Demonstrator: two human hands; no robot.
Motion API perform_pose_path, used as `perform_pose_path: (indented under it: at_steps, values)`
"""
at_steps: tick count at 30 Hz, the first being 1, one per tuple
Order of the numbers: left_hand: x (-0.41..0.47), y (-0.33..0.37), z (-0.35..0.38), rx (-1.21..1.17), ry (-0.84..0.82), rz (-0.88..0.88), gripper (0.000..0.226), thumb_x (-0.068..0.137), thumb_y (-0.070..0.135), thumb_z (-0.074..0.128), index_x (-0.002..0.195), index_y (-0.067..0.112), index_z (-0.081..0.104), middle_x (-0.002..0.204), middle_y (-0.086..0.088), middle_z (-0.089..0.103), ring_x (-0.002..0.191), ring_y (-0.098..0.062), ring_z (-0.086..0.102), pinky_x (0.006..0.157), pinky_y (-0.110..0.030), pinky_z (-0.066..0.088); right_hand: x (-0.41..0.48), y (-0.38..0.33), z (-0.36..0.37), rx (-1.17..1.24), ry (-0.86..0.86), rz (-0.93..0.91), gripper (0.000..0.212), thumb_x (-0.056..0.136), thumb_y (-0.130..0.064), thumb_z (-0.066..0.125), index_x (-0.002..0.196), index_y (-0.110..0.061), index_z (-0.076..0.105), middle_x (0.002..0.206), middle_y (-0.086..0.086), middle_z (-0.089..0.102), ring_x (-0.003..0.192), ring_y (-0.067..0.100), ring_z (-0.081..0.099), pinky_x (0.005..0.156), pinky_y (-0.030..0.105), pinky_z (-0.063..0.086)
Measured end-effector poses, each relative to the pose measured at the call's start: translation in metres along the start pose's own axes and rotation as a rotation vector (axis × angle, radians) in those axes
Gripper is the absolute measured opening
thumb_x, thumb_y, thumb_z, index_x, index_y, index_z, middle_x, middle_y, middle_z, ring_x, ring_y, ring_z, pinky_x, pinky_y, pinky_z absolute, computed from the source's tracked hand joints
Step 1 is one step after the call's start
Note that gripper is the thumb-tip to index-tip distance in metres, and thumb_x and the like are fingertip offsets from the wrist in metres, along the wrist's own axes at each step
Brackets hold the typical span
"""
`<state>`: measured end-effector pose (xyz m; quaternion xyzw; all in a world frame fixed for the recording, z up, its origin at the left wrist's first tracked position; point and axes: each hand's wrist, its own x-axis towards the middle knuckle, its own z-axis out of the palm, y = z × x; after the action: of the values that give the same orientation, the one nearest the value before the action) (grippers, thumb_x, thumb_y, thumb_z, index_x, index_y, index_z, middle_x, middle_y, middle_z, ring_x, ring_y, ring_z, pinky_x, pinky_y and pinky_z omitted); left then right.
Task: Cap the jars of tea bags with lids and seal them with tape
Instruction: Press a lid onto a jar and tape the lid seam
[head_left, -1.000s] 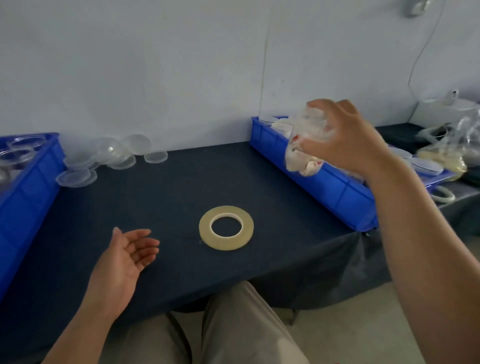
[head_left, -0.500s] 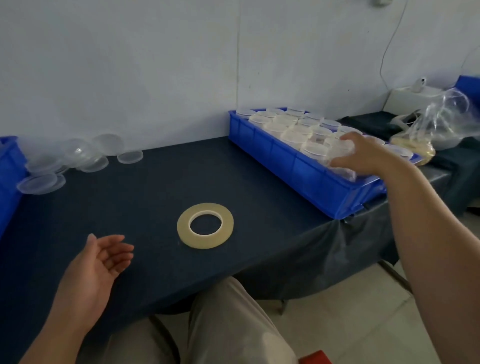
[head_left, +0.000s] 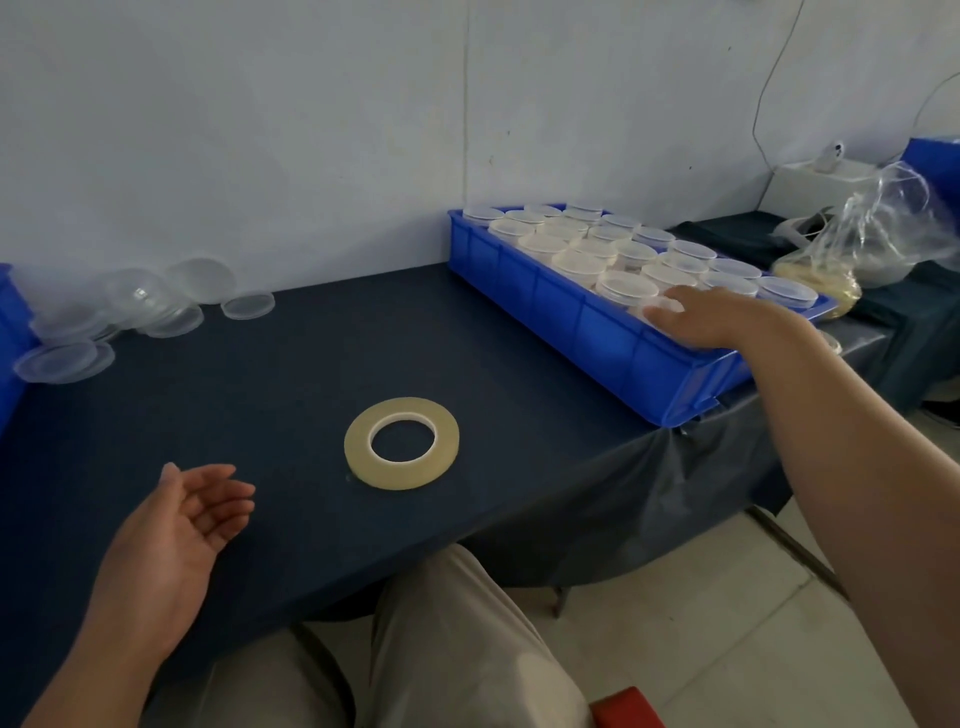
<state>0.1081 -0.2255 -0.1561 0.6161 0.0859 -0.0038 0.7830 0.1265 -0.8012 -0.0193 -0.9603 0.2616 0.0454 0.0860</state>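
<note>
Lids (head_left: 130, 306), clear and loose, lie heaped at the far left of your worktop (head_left: 311, 364), against the wall and just beside the corner of a blue crate (head_left: 9, 338) that the frame cuts off. Nearer to you, your left hand (head_left: 171, 530) is over the front of the dark cloth, palm turned up, fingers (head_left: 228, 499) loosely curled and apart, holding nothing. To its right the roll of tape (head_left: 357, 447) lies flat on the worktop, touched by neither hand. Farther right a long blue tray (head_left: 571, 327) runs back toward the wall, its near corner at the worktop's right edge. The jars (head_left: 623, 283) in it stand in rows, and those you can see carry lids. Your right hand (head_left: 717, 317) lies palm down on the jar at the tray's near end, fingers stretched flat across its top rather than wrapped round it. Beyond the tray a clear plastic bag (head_left: 862, 244) with something yellowish inside sits on a second dark surface.
</note>
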Motion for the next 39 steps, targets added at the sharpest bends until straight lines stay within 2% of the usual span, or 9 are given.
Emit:
perform_pose_path:
  at_steps: [6, 11, 15, 19, 22, 26, 32, 34, 39]
  values:
    - [0.002, -0.001, -0.002, 0.017, -0.010, -0.008, 0.047, 0.113, 0.050, 0.037, 0.108, 0.018, 0.071, 0.089, -0.002, 0.079, 0.093, -0.019, 0.070, 0.091, -0.040, 0.050, 0.003, -0.014, 0.001, -0.109, 0.069, 0.066, 0.060, 0.112, -0.050, 0.043, 0.155, -0.008, 0.047, 0.154, 0.018, 0.053, 0.136, 0.037, 0.052, 0.112, 0.048, 0.038]
    - [0.005, -0.004, -0.004, 0.007, -0.010, 0.000, 0.046, 0.114, 0.047, 0.037, 0.106, 0.016, 0.071, 0.087, -0.002, 0.078, 0.088, -0.018, 0.071, 0.091, -0.040, 0.051, 0.022, -0.011, 0.002, -0.175, 0.021, 0.093, 0.040, 0.109, -0.027, 0.056, 0.145, -0.009, 0.054, 0.096, 0.006, 0.056, 0.083, 0.021, 0.055, 0.085, 0.040, 0.044]
    - [0.004, -0.004, -0.004, 0.013, -0.014, 0.000, 0.043, 0.114, 0.043, 0.038, 0.107, 0.016, 0.071, 0.088, -0.004, 0.079, 0.088, -0.018, 0.072, 0.088, -0.040, 0.051, 0.032, -0.007, 0.005, -0.248, 0.033, 0.065, 0.045, 0.106, -0.023, 0.060, 0.149, -0.013, 0.050, 0.119, 0.011, 0.058, 0.096, 0.024, 0.056, 0.088, 0.041, 0.047]
    - [0.004, -0.005, -0.004, 0.014, -0.031, 0.002, 0.039, 0.114, 0.040, 0.041, 0.107, 0.016, 0.071, 0.089, -0.004, 0.079, 0.083, -0.016, 0.074, 0.087, -0.039, 0.052, 0.034, -0.008, 0.017, -0.204, 0.088, 0.098, 0.047, 0.110, -0.038, 0.049, 0.151, -0.014, 0.048, 0.145, 0.019, 0.052, 0.128, 0.040, 0.054, 0.110, 0.059, 0.047]
    - [0.007, -0.008, -0.008, 0.003, -0.043, 0.012, 0.037, 0.113, 0.038, 0.043, 0.105, 0.015, 0.072, 0.089, -0.005, 0.079, 0.085, -0.017, 0.073, 0.086, -0.039, 0.052, 0.023, -0.015, 0.018, -0.060, 0.132, 0.212, 0.063, 0.110, -0.057, 0.035, 0.165, -0.027, 0.022, 0.174, 0.019, 0.016, 0.156, 0.049, 0.023, 0.118, 0.070, 0.030]
    - [0.007, -0.012, -0.010, 0.024, -0.068, 0.056, 0.036, 0.114, 0.034, 0.045, 0.104, 0.015, 0.074, 0.092, -0.007, 0.078, 0.084, -0.015, 0.074, 0.087, -0.040, 0.052, -0.007, -0.053, 0.008, 0.021, 0.313, 0.086, 0.067, 0.109, -0.060, 0.035, 0.165, -0.024, 0.026, 0.170, 0.019, 0.023, 0.153, 0.047, 0.027, 0.116, 0.067, 0.038]
    - [0.002, -0.013, -0.010, 0.064, -0.085, 0.114, 0.031, 0.113, 0.025, 0.048, 0.103, 0.015, 0.075, 0.095, -0.009, 0.077, 0.085, -0.015, 0.073, 0.085, -0.036, 0.055, -0.087, -0.152, 0.020, 0.247, 0.460, -0.365, 0.036, 0.105, -0.049, 0.052, 0.127, -0.025, 0.069, 0.123, 0.001, 0.069, 0.115, 0.029, 0.065, 0.091, 0.044, 0.053]
    - [0.001, -0.013, -0.011, 0.079, -0.100, 0.133, 0.031, 0.112, 0.026, 0.051, 0.100, 0.018, 0.078, 0.093, -0.008, 0.076, 0.084, -0.015, 0.072, 0.079, -0.031, 0.057, -0.123, -0.188, 0.039, 0.441, 0.314, -0.491, 0.022, 0.102, -0.042, 0.050, 0.102, -0.036, 0.071, 0.091, -0.016, 0.071, 0.085, 0.009, 0.068, 0.070, 0.037, 0.055]
    - [0.000, -0.012, -0.015, 0.162, -0.127, 0.154, 0.034, 0.098, 0.052, 0.059, 0.091, 0.024, 0.078, 0.082, -0.005, 0.070, 0.072, -0.014, 0.062, 0.070, -0.032, 0.050, -0.190, -0.281, 0.127, 0.699, -0.023, -0.647, 0.029, 0.097, -0.036, 0.046, 0.075, -0.020, 0.055, 0.069, -0.010, 0.063, 0.059, 0.013, 0.057, 0.054, 0.035, 0.045]
